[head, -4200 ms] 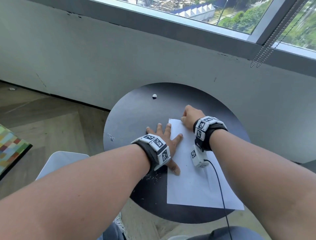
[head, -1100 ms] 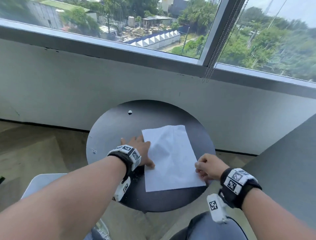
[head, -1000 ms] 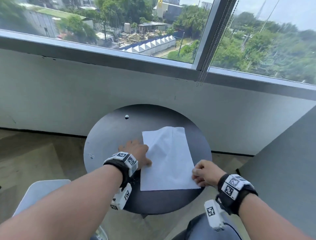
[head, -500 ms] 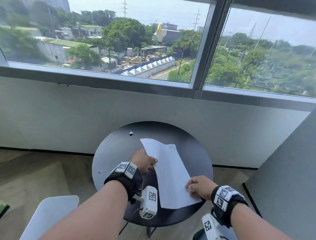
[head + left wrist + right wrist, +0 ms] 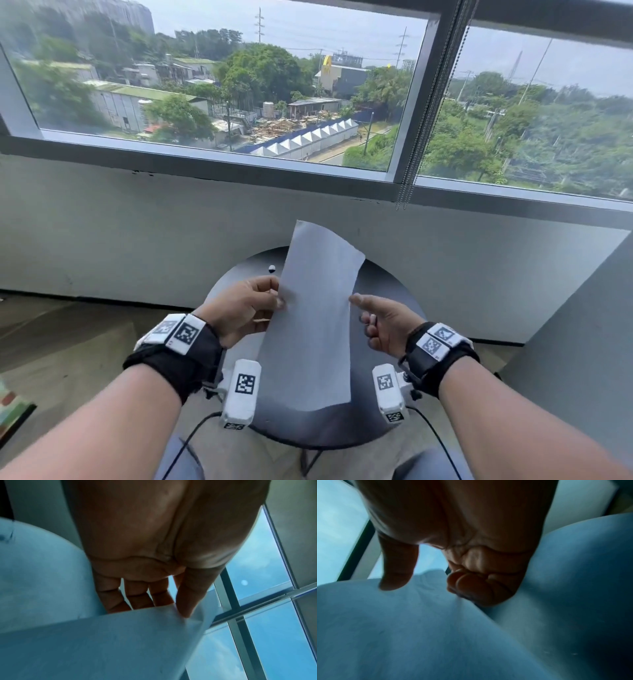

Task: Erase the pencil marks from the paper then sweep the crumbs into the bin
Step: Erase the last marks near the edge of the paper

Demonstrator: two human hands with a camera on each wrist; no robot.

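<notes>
The paper [image 5: 315, 325] is lifted above the round dark counter [image 5: 387, 291] and bends into a trough. The left hand [image 5: 239, 308] pinches the left edge of the paper, thumb on top and fingers [image 5: 137, 599] under it. The right hand [image 5: 383, 325] holds the right edge with curled fingers [image 5: 471, 586]. A small white ball [image 5: 272, 268] lies on the counter, beyond the left hand.

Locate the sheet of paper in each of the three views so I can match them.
Head: paper centre, lifted above the round table, pinched at both side edges.
Left wrist: paper fills the lower frame under the left hand.
Right wrist: paper fills the lower left.
Shared landmark: window frame.
</notes>
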